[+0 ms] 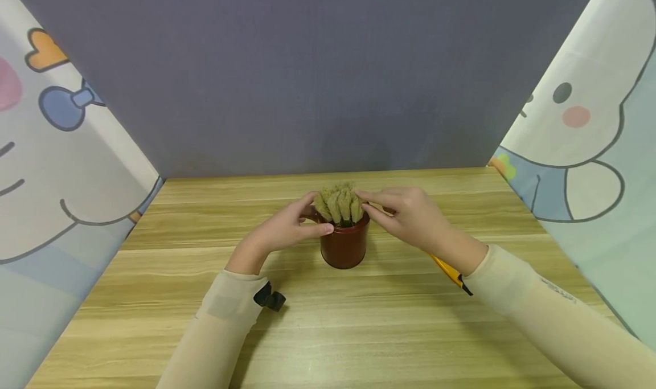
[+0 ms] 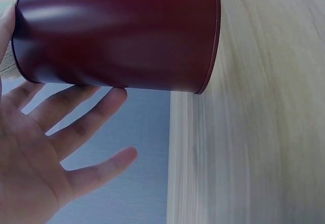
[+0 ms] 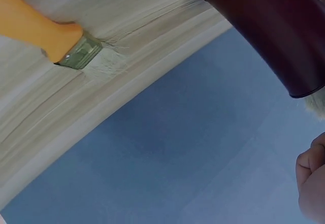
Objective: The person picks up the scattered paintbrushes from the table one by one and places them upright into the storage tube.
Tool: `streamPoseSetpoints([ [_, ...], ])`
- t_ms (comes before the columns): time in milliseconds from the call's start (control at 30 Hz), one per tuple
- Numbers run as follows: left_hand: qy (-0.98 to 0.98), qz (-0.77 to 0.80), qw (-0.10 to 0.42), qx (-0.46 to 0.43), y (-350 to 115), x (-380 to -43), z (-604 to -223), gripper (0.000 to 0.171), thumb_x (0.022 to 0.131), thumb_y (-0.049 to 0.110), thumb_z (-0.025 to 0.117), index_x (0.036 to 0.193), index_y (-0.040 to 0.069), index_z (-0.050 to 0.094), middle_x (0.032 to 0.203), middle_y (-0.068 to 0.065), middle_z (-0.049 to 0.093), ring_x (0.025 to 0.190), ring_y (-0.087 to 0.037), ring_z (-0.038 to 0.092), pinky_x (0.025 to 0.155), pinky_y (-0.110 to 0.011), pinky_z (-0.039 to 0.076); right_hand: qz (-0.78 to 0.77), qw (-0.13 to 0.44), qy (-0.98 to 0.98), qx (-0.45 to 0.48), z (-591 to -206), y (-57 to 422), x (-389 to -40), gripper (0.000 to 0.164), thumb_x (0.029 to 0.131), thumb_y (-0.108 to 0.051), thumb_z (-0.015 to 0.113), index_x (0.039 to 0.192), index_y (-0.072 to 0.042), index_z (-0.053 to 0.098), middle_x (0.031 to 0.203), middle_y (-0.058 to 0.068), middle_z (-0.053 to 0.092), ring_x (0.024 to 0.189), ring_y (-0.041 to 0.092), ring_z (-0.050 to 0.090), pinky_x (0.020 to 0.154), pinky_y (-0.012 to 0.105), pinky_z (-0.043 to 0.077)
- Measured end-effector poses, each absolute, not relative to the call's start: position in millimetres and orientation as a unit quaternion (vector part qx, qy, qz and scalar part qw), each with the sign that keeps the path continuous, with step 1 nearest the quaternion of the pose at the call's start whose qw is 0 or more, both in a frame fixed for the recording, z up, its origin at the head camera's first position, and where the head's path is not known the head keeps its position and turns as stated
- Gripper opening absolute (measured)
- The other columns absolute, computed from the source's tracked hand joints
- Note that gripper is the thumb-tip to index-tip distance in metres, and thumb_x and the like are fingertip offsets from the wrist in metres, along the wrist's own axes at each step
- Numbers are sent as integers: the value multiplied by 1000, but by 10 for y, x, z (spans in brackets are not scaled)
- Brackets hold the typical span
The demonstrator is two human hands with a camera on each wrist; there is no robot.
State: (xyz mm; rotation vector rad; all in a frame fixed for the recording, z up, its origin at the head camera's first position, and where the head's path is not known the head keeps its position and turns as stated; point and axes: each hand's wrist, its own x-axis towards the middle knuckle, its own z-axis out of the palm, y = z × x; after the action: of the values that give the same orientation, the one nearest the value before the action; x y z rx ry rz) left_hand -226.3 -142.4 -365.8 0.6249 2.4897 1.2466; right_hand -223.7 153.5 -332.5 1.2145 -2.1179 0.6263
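Note:
A dark red round pot [image 1: 343, 249] stands upright on the wooden table, holding a fuzzy, tan-green artificial plant [image 1: 338, 204] with thick, clustered leaves. My left hand [image 1: 289, 224] holds the pot at its left side, the thumb across the front near the rim. In the left wrist view, several fingers [image 2: 84, 120] lie against the pot wall [image 2: 117, 36], and the little finger sticks out apart from it. From the right, my right hand [image 1: 410, 215] pinches the plant's outer leaves between thumb and index finger. Its other fingers are curled in, as the right wrist view shows [image 3: 312, 168].
On the table [image 1: 328, 332], under my right forearm, lies a brush with an orange handle [image 1: 447, 268]; its metal ferrule and pale bristles [image 3: 105, 64] show in the right wrist view. A grey panel [image 1: 318, 81] rises behind, with cartoon-printed sheets [image 1: 574, 121] at both sides.

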Motion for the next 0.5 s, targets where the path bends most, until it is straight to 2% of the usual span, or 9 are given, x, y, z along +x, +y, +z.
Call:
streamPoseSetpoints([
  [100,860,438,141,220,-1416,-2262,-3658,96,99,51,74,171,18,21,143,-10,67,147,-33,54,126,-63,36,229,304,-810,447,-3326,1575,-2246,27,91,-10,83,118,-10,83,74,1,77,50,1,38,50,22,38],
  [233,853,444,149,232,-1419,-2233,-3642,84,102,50,71,169,21,28,147,-10,64,146,-33,55,124,-63,38,228,295,-819,436,-3300,1596,-2247,27,92,-13,83,119,-8,82,59,-5,59,51,0,31,50,22,35],
  [333,849,437,154,252,-1423,-2212,-3646,75,105,49,66,167,24,32,152,-9,61,145,-32,56,123,-60,42,223,292,-824,431,-3280,1609,-2247,30,92,-14,83,120,-5,80,56,-6,46,52,0,27,51,23,33],
  [500,850,428,154,265,-1419,-2197,-3629,64,107,47,63,162,24,39,150,-7,61,142,-30,58,120,-58,46,226,276,-843,403,-3211,1671,-2253,32,93,-14,83,123,-6,77,58,-7,43,53,1,25,52,24,31],
])
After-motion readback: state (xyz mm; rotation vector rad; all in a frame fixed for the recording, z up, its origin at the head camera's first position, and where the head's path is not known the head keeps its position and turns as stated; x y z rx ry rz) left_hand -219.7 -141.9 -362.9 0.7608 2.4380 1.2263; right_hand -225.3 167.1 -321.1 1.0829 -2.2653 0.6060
